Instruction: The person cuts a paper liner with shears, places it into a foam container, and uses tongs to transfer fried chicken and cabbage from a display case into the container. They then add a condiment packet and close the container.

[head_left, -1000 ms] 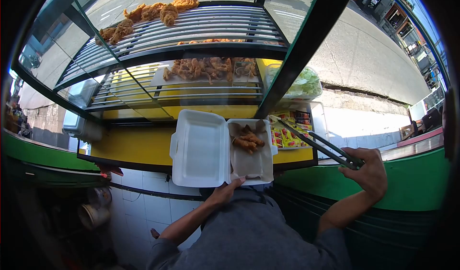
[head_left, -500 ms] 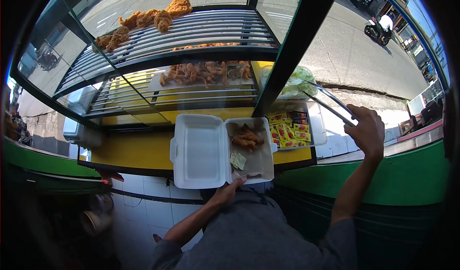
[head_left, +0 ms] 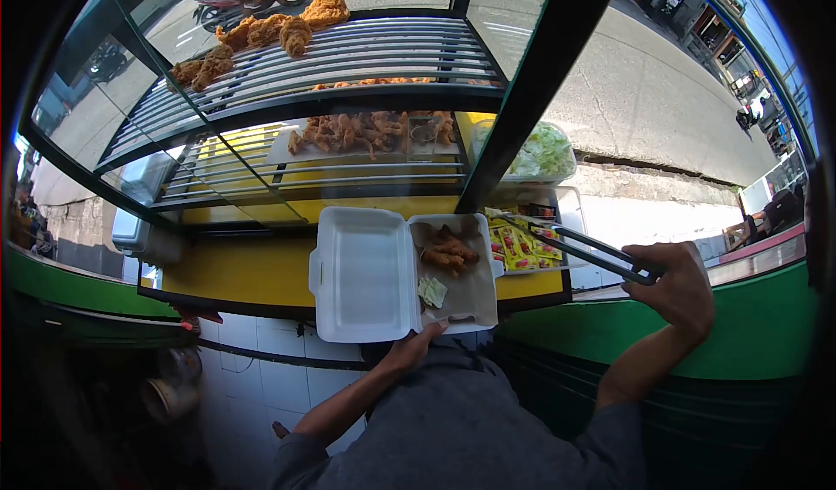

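My left hand grips the front edge of an open white foam takeaway box, thumb over the rim. The box's right half is lined with brown paper and holds fried chicken pieces and a small pile of pale green shredded leaves. My right hand is closed around metal tongs, which point left over a clear tray of yellow sauce sachets. The tong tips are close to the box's right rim; whether they hold anything is hard to make out.
A clear tub of shredded leaves stands behind the sachets. The glass display case has fried chicken on its upper rack and more pieces below. A dark frame post rises between case and tub. Stacked foam boxes stand left.
My right hand has drawn the tongs out of the leaf tub, down and left over the sachets. My left hand and the box stay put. A red motorcycle has appeared on the road.
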`<state>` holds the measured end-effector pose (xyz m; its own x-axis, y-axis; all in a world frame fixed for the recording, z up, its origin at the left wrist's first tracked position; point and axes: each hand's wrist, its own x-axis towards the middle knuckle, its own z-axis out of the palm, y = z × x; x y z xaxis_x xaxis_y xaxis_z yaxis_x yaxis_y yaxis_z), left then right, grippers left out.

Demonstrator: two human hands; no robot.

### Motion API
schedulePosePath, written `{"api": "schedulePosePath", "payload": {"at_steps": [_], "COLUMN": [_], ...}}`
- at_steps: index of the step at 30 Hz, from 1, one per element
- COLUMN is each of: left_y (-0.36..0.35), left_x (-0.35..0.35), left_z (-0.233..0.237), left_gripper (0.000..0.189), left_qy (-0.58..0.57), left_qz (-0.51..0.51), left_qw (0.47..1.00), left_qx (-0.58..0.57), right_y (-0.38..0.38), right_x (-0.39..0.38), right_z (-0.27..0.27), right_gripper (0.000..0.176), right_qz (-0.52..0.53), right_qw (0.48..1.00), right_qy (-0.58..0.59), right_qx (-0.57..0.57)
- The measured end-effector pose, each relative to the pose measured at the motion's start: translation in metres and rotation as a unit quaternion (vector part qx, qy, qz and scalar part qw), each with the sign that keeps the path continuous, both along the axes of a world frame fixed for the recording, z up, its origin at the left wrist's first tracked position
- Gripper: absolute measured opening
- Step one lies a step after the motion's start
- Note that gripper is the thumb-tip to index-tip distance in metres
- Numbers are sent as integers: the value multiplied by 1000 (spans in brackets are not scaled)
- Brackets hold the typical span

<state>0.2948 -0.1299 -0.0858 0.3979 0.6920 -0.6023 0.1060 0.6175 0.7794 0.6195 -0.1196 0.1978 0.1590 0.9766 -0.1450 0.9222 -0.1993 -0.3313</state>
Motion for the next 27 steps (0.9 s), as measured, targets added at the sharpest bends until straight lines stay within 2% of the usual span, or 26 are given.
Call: {"api": "schedulePosePath", "payload": {"at_steps": [2,5,6,9,11,15,18,19,22,25,27], "left_y": [-1,-4,-4,-6,-7,-6,-3,-2,-3,-4,-4], "left_x": [2,7,9,9,5,3,-2,-4,-5,-7,-7], "left_z": [-10,-8,-1,5,5,10,18,20,24,13,9], "left_gripper": [34,33,33,31,31,35,44,50,51,49,48], "left_qy": [0,-24,-38,-49,-46,-47,-37,-32,-24,-42,-33], "left_qz": [8,23,36,49,45,42,11,-5,3,2,7], "left_qw": [1000,998,996,995,997,996,997,997,998,997,998], "left_qx": [22,52,71,67,53,66,70,68,65,69,57], "right_y": [-10,-9,-11,-6,14,72,101,103,102,91,88], "right_x": [-10,-20,-15,-4,-8,-10,-14,-12,-5,-4,0], "right_z": [6,10,7,7,10,-18,-36,-40,-43,-29,-30], "right_gripper": [46,48,49,49,48,42,39,38,35,34,37], "right_qz": [70,91,93,-27,-75,-2,41,45,64,39,32], "right_qw": [996,993,995,999,995,974,963,962,955,972,974], "right_qy": [-19,-5,-25,-4,-39,-174,-228,-233,-253,-214,-200], "right_qx": [-49,-71,-34,28,48,145,135,132,144,89,103]}}
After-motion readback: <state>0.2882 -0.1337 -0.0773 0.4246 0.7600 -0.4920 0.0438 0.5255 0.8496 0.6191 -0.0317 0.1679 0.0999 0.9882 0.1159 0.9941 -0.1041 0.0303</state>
